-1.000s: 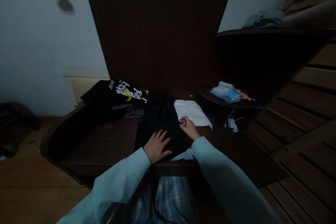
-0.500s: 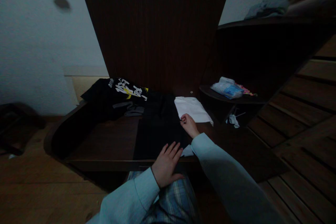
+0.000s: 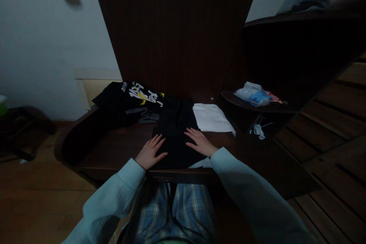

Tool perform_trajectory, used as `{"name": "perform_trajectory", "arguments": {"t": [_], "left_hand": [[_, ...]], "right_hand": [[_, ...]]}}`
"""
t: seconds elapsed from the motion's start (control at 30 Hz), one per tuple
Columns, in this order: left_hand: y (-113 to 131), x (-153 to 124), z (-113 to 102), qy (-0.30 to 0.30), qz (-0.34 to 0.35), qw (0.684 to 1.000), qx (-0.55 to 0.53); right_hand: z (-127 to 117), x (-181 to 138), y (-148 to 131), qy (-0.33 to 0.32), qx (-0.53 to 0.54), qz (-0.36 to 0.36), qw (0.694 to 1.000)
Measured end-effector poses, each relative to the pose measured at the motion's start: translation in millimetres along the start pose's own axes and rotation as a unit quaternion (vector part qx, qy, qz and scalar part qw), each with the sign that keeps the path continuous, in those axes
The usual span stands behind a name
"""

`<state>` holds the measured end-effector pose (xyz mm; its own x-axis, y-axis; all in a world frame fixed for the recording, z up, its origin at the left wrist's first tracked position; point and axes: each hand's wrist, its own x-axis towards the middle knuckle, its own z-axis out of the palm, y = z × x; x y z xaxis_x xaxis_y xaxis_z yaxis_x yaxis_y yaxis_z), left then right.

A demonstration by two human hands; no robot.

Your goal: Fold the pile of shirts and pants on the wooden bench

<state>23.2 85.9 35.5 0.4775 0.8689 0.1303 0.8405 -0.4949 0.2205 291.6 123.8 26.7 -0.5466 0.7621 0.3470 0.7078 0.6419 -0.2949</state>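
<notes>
While the left hand (image 3: 150,151) and the right hand (image 3: 200,142) lie palm down near opposite side edges of the black cloth garment (image 3: 176,145), fingers slightly apart and closed on nothing, the pose seems meant to keep the fabric flat by pressing rather than gripping. The garment lies on the dark brown wooden bench (image 3: 114,148), reaching toward its front edge, just beside the folded white cloth (image 3: 214,119); the black top with white and yellow lettering (image 3: 143,94) is heaped at the back left, perhaps to keep it out from under the hands.
</notes>
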Motion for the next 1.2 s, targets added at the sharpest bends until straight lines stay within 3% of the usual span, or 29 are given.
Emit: {"name": "perform_trajectory", "arguments": {"t": [0.07, 0.33, 0.57, 0.73, 0.9, 1.0, 1.1, 1.2], "left_hand": [[0, 0, 5, -0.001, 0.004, 1.000, 0.004], [14, -27, 6, -0.001, 0.046, 0.999, -0.009], [17, -72, 2, -0.065, 0.124, 0.990, 0.002], [12, -88, 11, -0.024, 0.117, 0.991, 0.066], [8, -82, 23, 0.060, 0.125, 0.988, 0.072], [8, -80, 21, 0.086, 0.128, 0.987, 0.038], [13, -88, 12, 0.073, 0.147, 0.986, -0.022], [23, -105, 1, 0.022, 0.169, 0.979, -0.107]], "right_hand": [[2, -2, 0, -0.044, -0.028, 0.011, 0.999], [-8, -23, -22, -0.103, -0.048, 0.037, 0.993], [-28, -81, -38, -0.104, 0.039, 0.036, 0.993], [-35, -120, -46, -0.141, 0.023, -0.004, 0.990], [-12, -130, -42, -0.079, -0.056, 0.001, 0.995], [-8, -132, -37, -0.037, -0.036, -0.015, 0.999], [-19, -143, -39, -0.006, 0.019, -0.024, 1.000], [-39, -157, -53, -0.003, 0.072, 0.010, 0.997]]}}
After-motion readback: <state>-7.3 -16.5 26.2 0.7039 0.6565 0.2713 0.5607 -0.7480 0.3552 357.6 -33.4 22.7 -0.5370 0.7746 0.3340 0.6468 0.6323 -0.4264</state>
